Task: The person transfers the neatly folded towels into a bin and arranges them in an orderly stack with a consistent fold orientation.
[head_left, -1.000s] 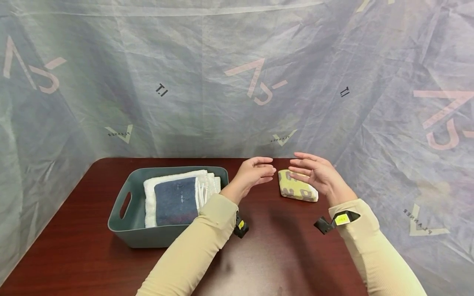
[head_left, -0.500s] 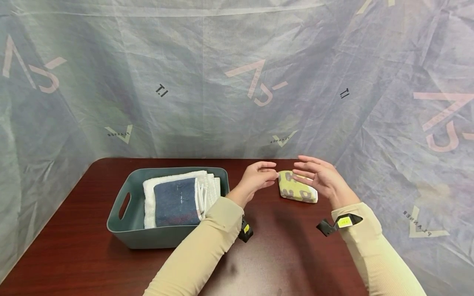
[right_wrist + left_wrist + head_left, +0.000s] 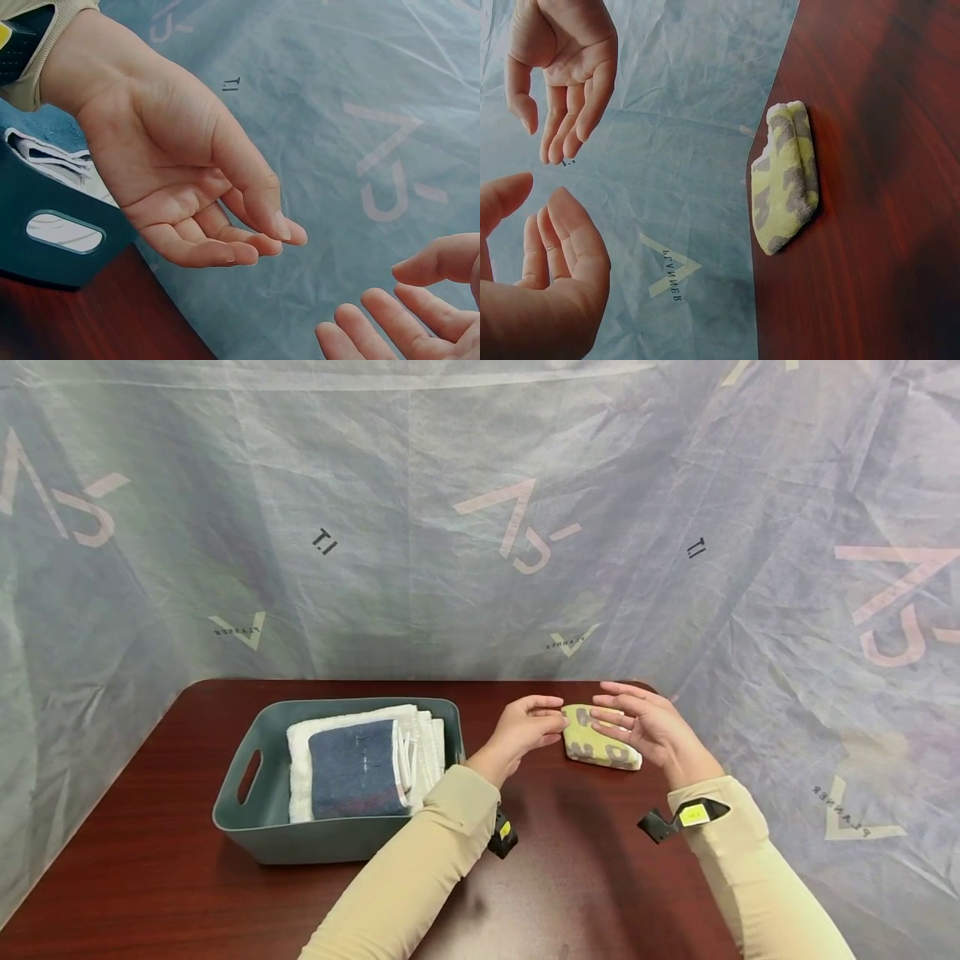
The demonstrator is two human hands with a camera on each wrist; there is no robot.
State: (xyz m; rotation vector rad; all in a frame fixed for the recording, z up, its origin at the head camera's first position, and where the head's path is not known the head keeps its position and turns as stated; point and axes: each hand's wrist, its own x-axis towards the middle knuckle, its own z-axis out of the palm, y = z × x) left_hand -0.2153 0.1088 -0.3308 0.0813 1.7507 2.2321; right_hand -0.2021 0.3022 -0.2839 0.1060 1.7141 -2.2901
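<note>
A folded yellow-green cloth with grey patches (image 3: 600, 745) lies on the table, towards the back right; it looks like a towel. Above the table, just left of the cloth in the head view, my left hand (image 3: 523, 731) is raised with loosely bent fingers and holds nothing. My right hand (image 3: 651, 731) hovers opposite it, fingers spread and relaxed, partly covering the cloth. In the left wrist view the cloth (image 3: 786, 178) shows whole, apart from both hands. The right wrist view has the left hand (image 3: 176, 142) palm inward, facing the right hand's fingers (image 3: 405, 322).
Left of my hands stands a dark green basket (image 3: 300, 843) with handle holes. Folded white towels (image 3: 302, 768) and a dark blue towel (image 3: 352, 768) lie in it. A grey sheet (image 3: 405, 527) hangs behind the dark red table (image 3: 150, 827).
My left hand has drifted slightly right and down, nearer the right hand. The right hand has dipped a little. Basket and cloth stay in place.
</note>
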